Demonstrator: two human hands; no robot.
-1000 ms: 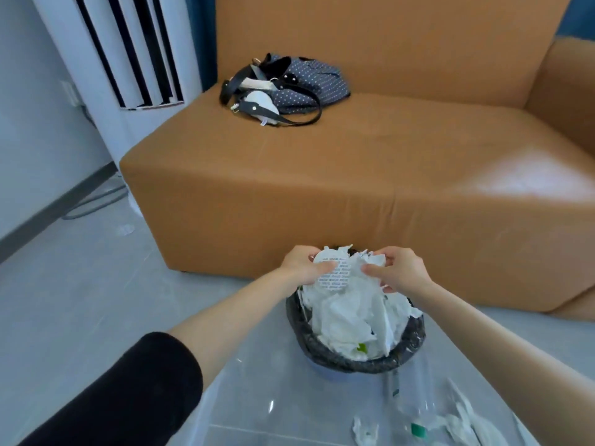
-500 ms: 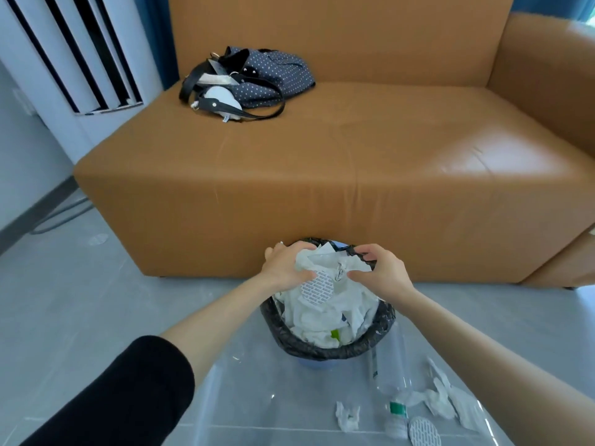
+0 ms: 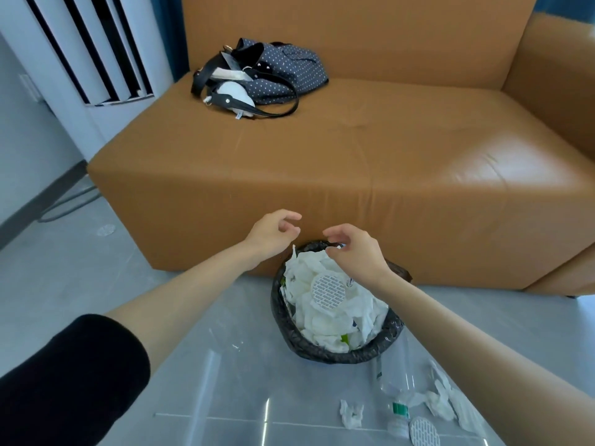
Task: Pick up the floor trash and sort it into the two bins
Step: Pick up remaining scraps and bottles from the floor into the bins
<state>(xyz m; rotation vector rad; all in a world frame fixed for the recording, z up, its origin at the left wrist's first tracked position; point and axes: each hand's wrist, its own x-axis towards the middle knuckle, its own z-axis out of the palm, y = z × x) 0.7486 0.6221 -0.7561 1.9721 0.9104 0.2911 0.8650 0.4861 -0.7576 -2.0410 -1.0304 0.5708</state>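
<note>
Bin (image 3: pixel 322 354) heaped with paper (image 3: pixel 325 320). Left hand (image 3: pixel 273 235), right hand (image 3: pixel 354 252) held above, both loosely curled, nothing gripped. Bottle (image 3: pixel 391 371), tissues (image 3: pixel 351 413), disc (image 3: pixel 424 431) left on floor; second bin unseen.

both forearms reach forward, bare, the left with a black sleeve at the elbow. the left hand (image 3: pixel 272 231) and right hand (image 3: pixel 355 251) hang near each other, fingers loosely curled, holding nothing.

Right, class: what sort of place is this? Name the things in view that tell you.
Probably a living room or lounge: an orange sofa fills the back, a dotted handbag lies on its seat, and what looks like a tall white air conditioner stands beside it.
</note>
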